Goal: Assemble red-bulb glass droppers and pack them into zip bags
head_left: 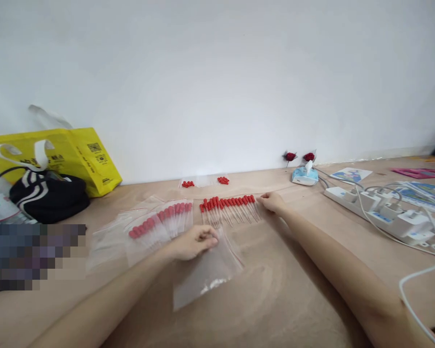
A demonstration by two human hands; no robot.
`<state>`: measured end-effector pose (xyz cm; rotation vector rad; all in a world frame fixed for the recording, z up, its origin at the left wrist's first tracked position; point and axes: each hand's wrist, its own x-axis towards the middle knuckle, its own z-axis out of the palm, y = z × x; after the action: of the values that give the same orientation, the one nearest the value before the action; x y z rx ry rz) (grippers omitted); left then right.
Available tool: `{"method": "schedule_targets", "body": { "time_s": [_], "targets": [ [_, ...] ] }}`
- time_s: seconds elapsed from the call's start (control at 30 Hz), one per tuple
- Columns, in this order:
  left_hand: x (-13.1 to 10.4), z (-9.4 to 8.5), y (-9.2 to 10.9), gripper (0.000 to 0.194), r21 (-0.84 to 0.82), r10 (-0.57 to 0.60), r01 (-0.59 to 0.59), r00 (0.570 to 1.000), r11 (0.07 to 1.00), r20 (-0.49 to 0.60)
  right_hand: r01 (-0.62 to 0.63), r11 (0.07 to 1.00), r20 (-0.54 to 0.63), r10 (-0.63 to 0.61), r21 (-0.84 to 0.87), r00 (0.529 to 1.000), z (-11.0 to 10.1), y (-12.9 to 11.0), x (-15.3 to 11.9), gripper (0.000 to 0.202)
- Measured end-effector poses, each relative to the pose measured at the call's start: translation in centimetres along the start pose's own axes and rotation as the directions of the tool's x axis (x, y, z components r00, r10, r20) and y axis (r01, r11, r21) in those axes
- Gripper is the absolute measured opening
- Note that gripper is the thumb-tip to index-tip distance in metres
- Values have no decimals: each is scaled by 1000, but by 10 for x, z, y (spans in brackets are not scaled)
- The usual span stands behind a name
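My left hand [197, 241] is closed on the upper part of a clear zip bag [208, 278], which hangs tilted over the table. Just above it lies a row of thin droppers with red bulbs [227, 203], bulbs toward the wall. At the right end of that row is my right hand [271, 202], its fingers pressed together by the last red bulb; whether they grip it is too small to tell. To the left, overlapping clear bags [155, 229] hold several more red-bulbed droppers.
Small red pieces [187, 184] on clear bags lie near the wall. A yellow bag [90, 159] and a black cap [50, 195] stand left. On the right are a tissue pack [304, 177], two red roses, a power strip [377, 212] with cables, and printed sheets.
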<state>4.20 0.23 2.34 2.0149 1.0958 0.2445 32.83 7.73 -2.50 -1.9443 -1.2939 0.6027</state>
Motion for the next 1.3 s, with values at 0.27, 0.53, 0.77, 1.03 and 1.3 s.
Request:
{"method": "schedule_targets", "body": {
  "time_s": [0.27,0.53,0.77,1.03,1.3],
  "targets": [
    [-24,24,-3,21,480,409,-277,892,833,-194,-182,975,45,189,-130,981,19,-18,30,31],
    [-53,22,-24,43,499,287,-283,955,819,71,-311,949,96,314,-54,944,22,-20,36,30],
    [-43,26,-14,44,487,284,-286,955,825,81,-403,908,225,371,117,901,13,-26,23,31],
    [-47,24,-20,38,407,325,-283,945,869,-37,-184,827,194,92,531,977,-16,-11,-7,22],
    [-47,24,-32,46,395,349,-310,937,865,-27,85,593,28,-179,801,983,-2,13,-84,50]
  ]
}}
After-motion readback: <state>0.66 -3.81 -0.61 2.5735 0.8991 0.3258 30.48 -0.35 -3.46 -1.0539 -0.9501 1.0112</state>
